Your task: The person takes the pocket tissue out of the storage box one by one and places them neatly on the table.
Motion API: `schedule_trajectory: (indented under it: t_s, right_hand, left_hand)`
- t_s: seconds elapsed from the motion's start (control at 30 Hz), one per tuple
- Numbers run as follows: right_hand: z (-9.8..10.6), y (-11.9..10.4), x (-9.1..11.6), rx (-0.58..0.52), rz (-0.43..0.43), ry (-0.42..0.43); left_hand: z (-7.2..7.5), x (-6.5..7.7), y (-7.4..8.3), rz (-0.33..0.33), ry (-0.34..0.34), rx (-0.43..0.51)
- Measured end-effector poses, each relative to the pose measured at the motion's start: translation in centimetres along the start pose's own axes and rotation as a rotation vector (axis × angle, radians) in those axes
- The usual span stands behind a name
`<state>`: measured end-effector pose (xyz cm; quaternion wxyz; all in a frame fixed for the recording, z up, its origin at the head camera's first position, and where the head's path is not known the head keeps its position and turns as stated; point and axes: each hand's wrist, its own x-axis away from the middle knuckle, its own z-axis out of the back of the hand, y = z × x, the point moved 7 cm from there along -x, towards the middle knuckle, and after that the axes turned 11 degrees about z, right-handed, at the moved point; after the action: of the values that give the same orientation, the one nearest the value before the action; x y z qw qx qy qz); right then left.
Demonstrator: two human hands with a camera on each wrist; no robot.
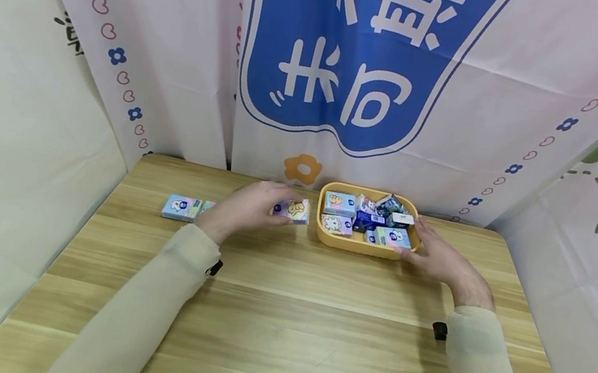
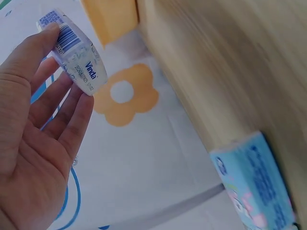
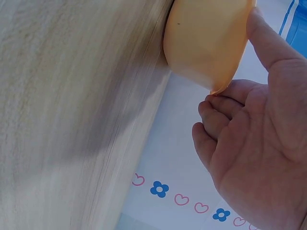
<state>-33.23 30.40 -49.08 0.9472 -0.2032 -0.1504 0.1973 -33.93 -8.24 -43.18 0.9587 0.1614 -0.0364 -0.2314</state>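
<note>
In the head view my left hand [image 1: 253,207] pinches a small purple-and-white tissue pack [image 1: 297,211], held just left of a yellow basket [image 1: 345,244]. Its side, printed Vinda with a barcode, faces the left wrist view, where thumb and fingertips hold the pack [image 2: 81,62] by its edges. My right hand [image 1: 437,257] grips the right end of the basket, thumb at the front and fingers at the back; the right wrist view shows them along the rim of the basket [image 3: 206,43]. Several tissue packs [image 1: 340,203] lie inside, some blue, some dark.
On the wooden table [image 1: 311,332], a blue tissue pack [image 1: 178,206] lies left of my left wrist, with another pack [image 1: 206,206] beside it, partly hidden by the hand. A printed curtain [image 1: 259,141] hangs behind the table's back edge, and pale cloth flanks both sides.
</note>
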Motion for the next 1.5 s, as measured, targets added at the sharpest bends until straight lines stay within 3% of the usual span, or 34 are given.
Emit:
schedule_trajectory:
  t_s: [0.63,1.17,1.5]
  right_hand:
    - [0.0,0.0,-0.1,0.009,0.012,-0.001]
    - [0.1,-0.2,0.0,0.008,0.013,0.003]
    - [0.0,0.1,0.0,0.009,0.001,0.001]
  left_hand:
    - [-1.7,2.2,-3.9,0.044,-0.088,-0.033]
    - [-2.8,3.0,-7.2,0.073,-0.139,-0.03]
    - [-3.2,2.8,-7.8,0.07,-0.144,-0.036]
